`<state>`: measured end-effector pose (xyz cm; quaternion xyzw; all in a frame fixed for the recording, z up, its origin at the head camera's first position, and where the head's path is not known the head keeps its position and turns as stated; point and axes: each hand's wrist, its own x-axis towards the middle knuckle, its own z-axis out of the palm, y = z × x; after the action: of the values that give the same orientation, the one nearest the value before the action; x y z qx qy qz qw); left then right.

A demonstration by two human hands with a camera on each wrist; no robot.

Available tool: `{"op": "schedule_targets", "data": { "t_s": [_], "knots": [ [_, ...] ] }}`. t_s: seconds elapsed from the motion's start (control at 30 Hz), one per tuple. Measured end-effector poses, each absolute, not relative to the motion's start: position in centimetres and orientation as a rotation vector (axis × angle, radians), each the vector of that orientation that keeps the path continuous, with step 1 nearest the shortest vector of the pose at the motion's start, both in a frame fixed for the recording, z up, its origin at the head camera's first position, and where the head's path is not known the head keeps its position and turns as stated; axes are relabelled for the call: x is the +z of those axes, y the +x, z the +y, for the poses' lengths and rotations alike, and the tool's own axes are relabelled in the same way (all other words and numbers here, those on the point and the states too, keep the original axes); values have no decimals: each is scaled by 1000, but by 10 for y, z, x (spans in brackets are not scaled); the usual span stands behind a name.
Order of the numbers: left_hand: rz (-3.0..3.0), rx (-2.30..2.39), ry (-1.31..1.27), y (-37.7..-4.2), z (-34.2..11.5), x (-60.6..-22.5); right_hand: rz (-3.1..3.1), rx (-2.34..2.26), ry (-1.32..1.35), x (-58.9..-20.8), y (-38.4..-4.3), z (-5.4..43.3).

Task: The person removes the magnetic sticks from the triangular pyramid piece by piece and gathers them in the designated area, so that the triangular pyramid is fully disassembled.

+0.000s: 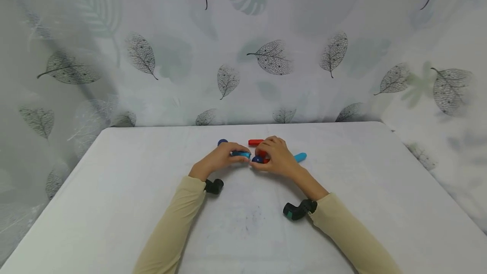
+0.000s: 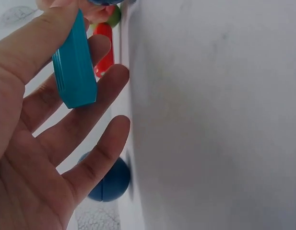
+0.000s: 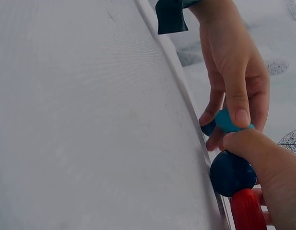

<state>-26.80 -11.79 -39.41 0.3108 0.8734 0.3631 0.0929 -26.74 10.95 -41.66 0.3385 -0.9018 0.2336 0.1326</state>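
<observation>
My left hand (image 1: 220, 157) pinches a teal-blue ridged stick (image 2: 76, 67) between thumb and fingertips, its other fingers spread. Facing it, my right hand (image 1: 277, 155) curls round a dark blue ball (image 3: 232, 173). A red stick (image 3: 248, 211) meets that ball and runs back beneath the right hand. One end of the teal stick points at the ball; the right thumb hides whether they touch. Behind the left hand a second dark blue ball (image 2: 109, 179) rests on the table.
Another red stick (image 1: 255, 142) lies behind the hands. A light blue stick (image 1: 300, 157) sticks out right of the right hand. Part of a green ball (image 2: 115, 17) shows in the left wrist view. The white table (image 1: 243, 231) ends at a leaf-print curtain (image 1: 175, 96).
</observation>
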Motion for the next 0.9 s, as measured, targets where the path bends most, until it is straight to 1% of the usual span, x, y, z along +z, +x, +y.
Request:
{"op": "schedule_targets", "data": {
  "t_s": [0.33,0.9],
  "knots": [
    [2672,1059,873,-260,-136,-384,-2654,672,956,-417,-269,110],
    [2825,1005,785,-246,-169,-383,-2652,691,950,-417,-268,110]
  ]
}}
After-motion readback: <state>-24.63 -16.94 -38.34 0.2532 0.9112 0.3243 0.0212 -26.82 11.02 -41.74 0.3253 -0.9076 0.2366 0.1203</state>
